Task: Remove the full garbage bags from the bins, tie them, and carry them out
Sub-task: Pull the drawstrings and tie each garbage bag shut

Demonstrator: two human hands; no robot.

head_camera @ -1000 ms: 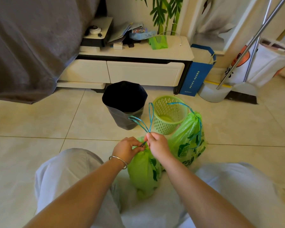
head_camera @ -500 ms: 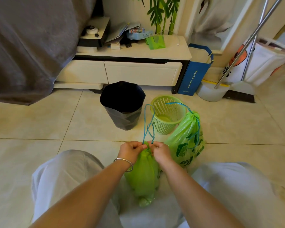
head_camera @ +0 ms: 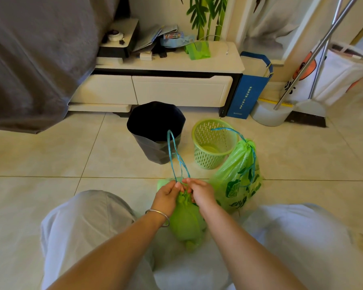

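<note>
Two hands meet at the neck of the near green garbage bag (head_camera: 187, 222), low centre of the frame between the person's knees. The left hand (head_camera: 167, 196) and right hand (head_camera: 200, 193) each pinch the blue drawstring (head_camera: 175, 155), fingers closed; its loop rises toward the black-lined bin (head_camera: 155, 130). The bag's long axis runs down toward the body. A second tied bag (head_camera: 237, 176) leans just right, beside the empty green basket (head_camera: 215, 143). Bare tile at left seems to offer room.
</note>
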